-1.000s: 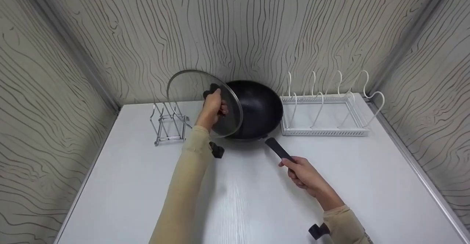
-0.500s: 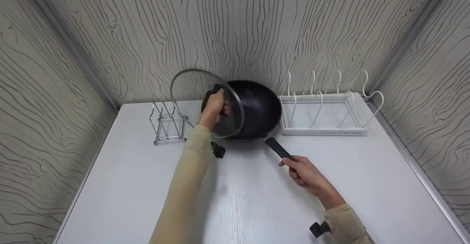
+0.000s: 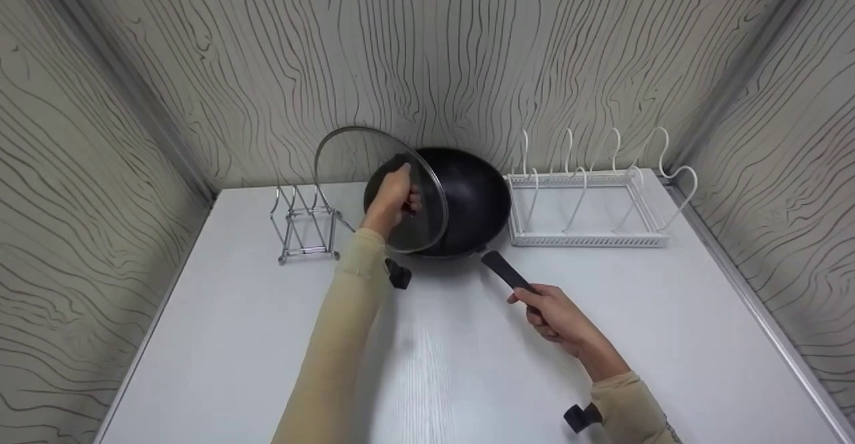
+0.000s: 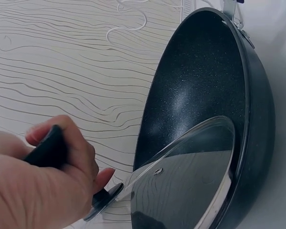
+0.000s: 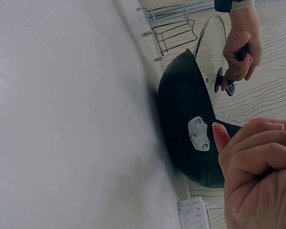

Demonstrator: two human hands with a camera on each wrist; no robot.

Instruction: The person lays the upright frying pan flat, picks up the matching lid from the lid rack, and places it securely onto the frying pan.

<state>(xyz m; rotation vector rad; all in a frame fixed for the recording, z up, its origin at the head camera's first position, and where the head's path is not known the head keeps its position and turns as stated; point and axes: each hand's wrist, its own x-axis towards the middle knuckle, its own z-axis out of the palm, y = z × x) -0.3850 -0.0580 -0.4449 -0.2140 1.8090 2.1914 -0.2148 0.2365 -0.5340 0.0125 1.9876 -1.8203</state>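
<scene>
A black wok (image 3: 474, 197) stands on the white table by the back wall, its long handle (image 3: 502, 268) pointing toward the front right. My right hand (image 3: 554, 317) grips the end of that handle. With my left hand (image 3: 393, 197) I hold the black knob of a glass lid (image 3: 347, 157). The lid is tilted, its right part over the wok's left side and its left part sticking out past the rim. In the left wrist view the lid's lower edge (image 4: 224, 186) lies within the wok's rim; whether it touches the inner wall I cannot tell.
Left of the wok stands a small chrome wire rack (image 3: 308, 230). A white rack (image 3: 588, 238) with several upright curved wires is close on the wok's right. Wood-patterned walls (image 3: 427, 50) enclose the table at the back and both sides.
My left hand and the glass lid have shifted slightly to the right, further over the wok. The right hand keeps its grip on the handle, and the wok stays in place.
</scene>
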